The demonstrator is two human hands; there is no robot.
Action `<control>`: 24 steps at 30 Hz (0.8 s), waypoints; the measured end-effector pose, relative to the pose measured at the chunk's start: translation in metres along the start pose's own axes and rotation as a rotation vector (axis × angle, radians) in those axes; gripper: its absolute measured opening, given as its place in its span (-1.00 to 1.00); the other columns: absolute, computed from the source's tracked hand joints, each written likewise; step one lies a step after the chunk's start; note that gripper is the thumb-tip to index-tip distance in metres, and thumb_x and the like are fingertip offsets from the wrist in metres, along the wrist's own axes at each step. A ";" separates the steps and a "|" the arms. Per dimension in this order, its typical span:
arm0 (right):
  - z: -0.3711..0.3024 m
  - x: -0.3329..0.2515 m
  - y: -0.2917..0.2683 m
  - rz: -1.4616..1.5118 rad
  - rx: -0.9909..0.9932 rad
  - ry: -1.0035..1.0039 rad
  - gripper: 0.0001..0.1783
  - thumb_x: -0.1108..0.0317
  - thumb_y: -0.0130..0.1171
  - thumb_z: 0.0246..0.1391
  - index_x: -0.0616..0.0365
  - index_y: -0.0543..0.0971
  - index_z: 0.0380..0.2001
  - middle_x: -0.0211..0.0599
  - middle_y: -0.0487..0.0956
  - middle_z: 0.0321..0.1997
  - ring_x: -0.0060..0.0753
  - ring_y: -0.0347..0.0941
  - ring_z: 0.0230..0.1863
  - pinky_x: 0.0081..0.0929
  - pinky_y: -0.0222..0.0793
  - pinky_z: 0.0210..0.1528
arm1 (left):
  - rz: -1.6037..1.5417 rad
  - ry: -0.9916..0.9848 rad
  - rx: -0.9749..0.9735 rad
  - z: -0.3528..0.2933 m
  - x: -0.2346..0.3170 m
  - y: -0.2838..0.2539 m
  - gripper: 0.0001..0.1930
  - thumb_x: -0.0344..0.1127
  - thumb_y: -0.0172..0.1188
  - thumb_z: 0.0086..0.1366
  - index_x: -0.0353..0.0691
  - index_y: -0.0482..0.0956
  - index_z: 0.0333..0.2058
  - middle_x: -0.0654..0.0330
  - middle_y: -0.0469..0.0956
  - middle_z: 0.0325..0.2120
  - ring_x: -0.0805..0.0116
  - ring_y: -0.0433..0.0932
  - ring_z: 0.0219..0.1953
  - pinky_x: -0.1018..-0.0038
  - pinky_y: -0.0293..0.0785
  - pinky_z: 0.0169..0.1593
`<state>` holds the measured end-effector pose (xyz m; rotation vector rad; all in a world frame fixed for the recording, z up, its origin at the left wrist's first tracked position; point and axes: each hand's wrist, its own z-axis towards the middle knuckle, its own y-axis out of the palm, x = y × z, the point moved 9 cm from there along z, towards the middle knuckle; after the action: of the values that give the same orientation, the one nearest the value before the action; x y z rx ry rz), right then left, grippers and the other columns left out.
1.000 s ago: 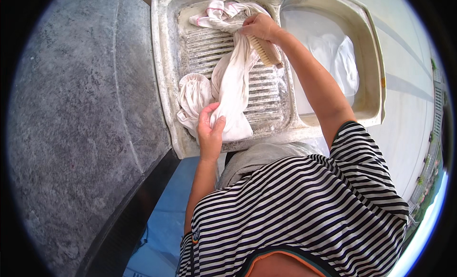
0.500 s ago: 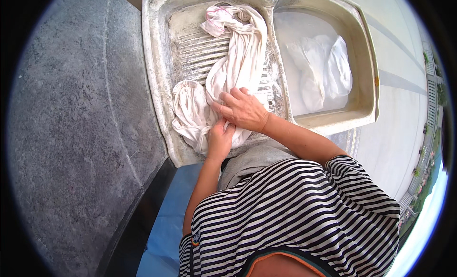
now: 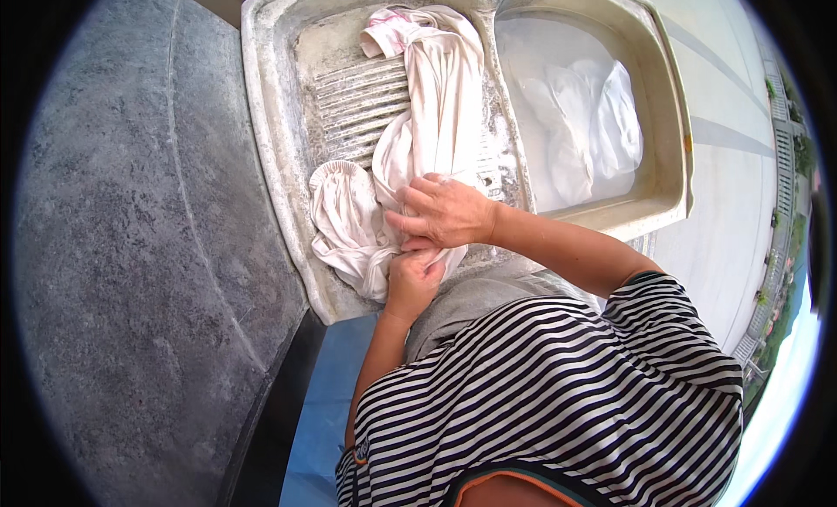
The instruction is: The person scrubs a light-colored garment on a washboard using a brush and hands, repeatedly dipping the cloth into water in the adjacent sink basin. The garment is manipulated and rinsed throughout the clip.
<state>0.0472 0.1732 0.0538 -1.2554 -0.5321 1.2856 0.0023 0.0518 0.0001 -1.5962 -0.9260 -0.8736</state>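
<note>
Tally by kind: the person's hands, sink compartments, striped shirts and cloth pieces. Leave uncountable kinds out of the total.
Hands: 2, left hand and right hand
Sink compartments: 2, ribbed compartment and water-holding compartment
Striped shirt: 1
Cloth: overlapping folds hide the count; left out
Total: 5

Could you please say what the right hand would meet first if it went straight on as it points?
The right hand would probably meet the bunched folds of white cloth first, just to its left, though depth is unclear.
</note>
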 end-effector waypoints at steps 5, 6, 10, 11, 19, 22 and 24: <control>0.057 0.187 0.013 -0.411 -0.022 0.394 -0.32 -0.23 0.20 0.19 0.10 0.41 0.09 -0.11 0.58 -0.24 -0.13 0.61 -0.26 -0.22 0.60 -0.30 | -0.094 0.076 -0.046 0.006 0.014 0.004 -0.63 -0.54 0.16 0.17 -0.28 0.65 -0.02 -0.05 0.67 -0.23 -0.01 0.67 -0.22 0.29 0.58 -0.14; 0.068 0.251 0.017 -0.418 -0.061 0.511 -0.32 -0.27 0.15 0.21 0.09 0.41 0.09 -0.06 0.61 -0.14 -0.05 0.66 -0.20 -0.19 0.63 -0.26 | -0.100 0.080 -0.067 0.010 0.016 0.004 -0.63 -0.54 0.16 0.17 -0.28 0.65 -0.01 -0.05 0.67 -0.23 -0.01 0.67 -0.22 0.29 0.58 -0.13; 0.090 0.206 0.025 -0.230 -0.269 0.557 -0.32 -0.30 0.11 0.22 0.12 0.41 0.02 -0.05 0.60 -0.16 -0.05 0.65 -0.22 -0.16 0.65 -0.23 | -0.145 0.023 0.006 0.001 0.005 0.001 -0.63 -0.52 0.19 0.20 -0.29 0.64 0.01 -0.06 0.68 -0.21 0.01 0.69 -0.19 0.32 0.59 -0.09; 0.074 0.166 0.026 -0.199 -0.217 0.409 -0.31 -0.33 0.09 0.21 0.12 0.40 0.00 -0.09 0.57 -0.21 -0.10 0.61 -0.22 -0.17 0.64 -0.21 | -0.147 0.016 0.050 -0.001 0.004 0.002 -0.66 -0.51 0.20 0.22 -0.31 0.64 0.00 -0.07 0.68 -0.21 0.03 0.70 -0.18 0.33 0.59 -0.07; 0.035 0.123 0.022 -0.181 0.005 0.160 -0.38 -0.26 0.17 0.16 0.10 0.45 -0.07 -0.18 0.50 -0.38 -0.14 0.53 -0.33 -0.23 0.53 -0.23 | -0.188 0.039 -0.088 0.011 0.006 0.004 -0.70 -0.52 0.17 0.22 -0.38 0.66 -0.06 -0.10 0.70 -0.21 0.09 0.72 -0.20 0.36 0.60 -0.08; 0.082 0.252 0.007 -0.101 -0.168 0.767 -0.35 -0.22 0.20 0.08 0.15 0.55 -0.04 0.12 0.61 -0.06 0.16 0.58 -0.06 0.05 0.49 0.00 | -0.269 -0.031 -0.108 0.016 0.009 0.003 -0.72 -0.50 0.17 0.25 -0.38 0.65 -0.06 -0.08 0.70 -0.21 0.12 0.72 -0.21 0.39 0.59 -0.09; 0.080 0.254 0.023 -0.140 -0.071 0.647 -0.33 -0.26 0.20 0.09 0.14 0.51 -0.05 0.06 0.61 -0.12 0.11 0.60 -0.09 -0.02 0.53 -0.05 | -0.292 -0.094 -0.116 0.012 0.008 0.002 -0.73 -0.48 0.18 0.27 -0.37 0.65 -0.06 -0.08 0.70 -0.22 0.12 0.72 -0.21 0.40 0.58 -0.10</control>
<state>0.0401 0.4283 -0.0245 -1.5685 -0.1917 0.6866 0.0087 0.0645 0.0042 -1.6356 -1.2156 -1.0775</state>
